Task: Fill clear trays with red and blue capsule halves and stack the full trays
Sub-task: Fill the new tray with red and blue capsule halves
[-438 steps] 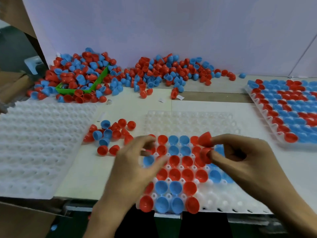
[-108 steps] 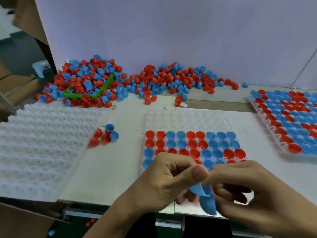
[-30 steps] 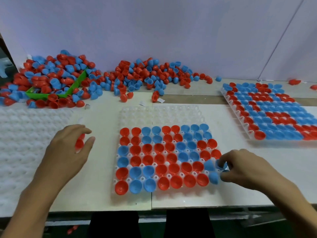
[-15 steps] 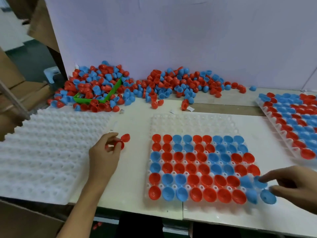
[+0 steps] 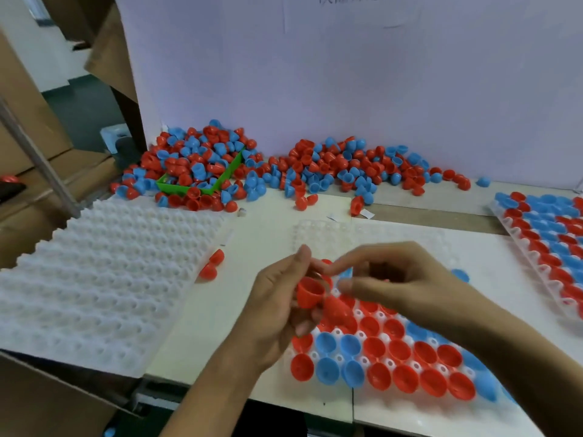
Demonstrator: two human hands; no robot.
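Observation:
My left hand (image 5: 274, 313) hovers over the near left part of the clear tray (image 5: 318, 230) and grips two red capsule halves (image 5: 310, 291), one of them with its hollow side up. My right hand (image 5: 400, 285) reaches in from the right. Its fingers are stretched out, and the index fingertip is close to my left thumb. The tray's near rows hold red and blue halves (image 5: 375, 348), while its far rows show bare cups. Both hands cover the tray's middle.
A stack of white trays without halves (image 5: 110, 272) lies at the left. A filled tray (image 5: 552, 238) sits at the right edge. Heaps of loose halves (image 5: 344, 168) and a green bin (image 5: 202, 186) line the back wall. Two red halves (image 5: 213, 264) lie beside the tray stack.
My left hand has carried red halves from the loose group at the left to above the tray. My right hand has left the tray's right edge and come to meet it.

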